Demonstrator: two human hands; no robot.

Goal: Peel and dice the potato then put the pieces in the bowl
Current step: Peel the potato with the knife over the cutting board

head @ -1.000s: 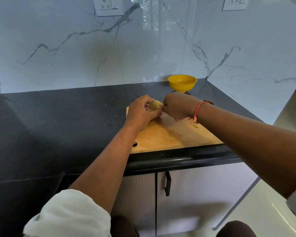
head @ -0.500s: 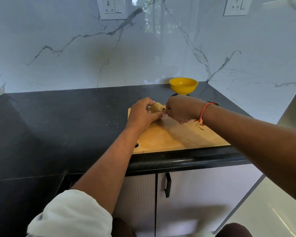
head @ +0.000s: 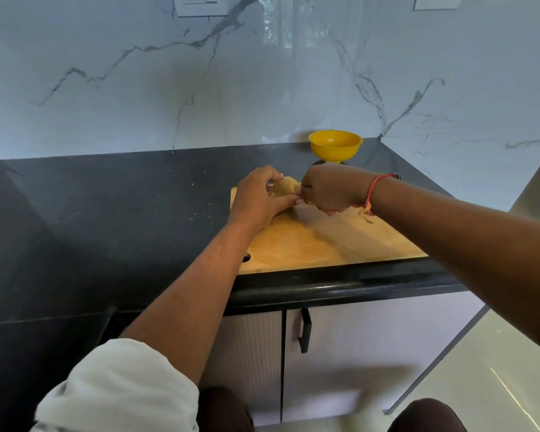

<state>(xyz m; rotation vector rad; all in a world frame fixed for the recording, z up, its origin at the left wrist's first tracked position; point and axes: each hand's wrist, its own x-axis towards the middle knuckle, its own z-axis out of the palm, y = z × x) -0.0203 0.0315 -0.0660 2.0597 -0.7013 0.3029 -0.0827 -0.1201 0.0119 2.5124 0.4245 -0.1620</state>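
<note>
A pale yellow potato [head: 285, 186] is held just above the far left corner of the wooden cutting board [head: 318, 241]. My left hand [head: 256, 199] grips it from the left, fingers curled over its top and thumb under it. My right hand [head: 328, 191] has its fingers curled and its fingertips pinch the potato's right end. No tool shows in that hand, and its palm side is hidden. The yellow bowl [head: 335, 145] stands behind the board near the wall corner, and I see nothing in it.
The board lies at the front edge of a black counter [head: 106, 213]. Marble wall panels [head: 200, 88] close the back and right. A small dark object [head: 398, 176] peeks out behind my right wrist. Cabinet doors with a black handle [head: 304, 330] are below.
Both hands stay on the potato at the same spot over the board. Only the view has shifted slightly.
</note>
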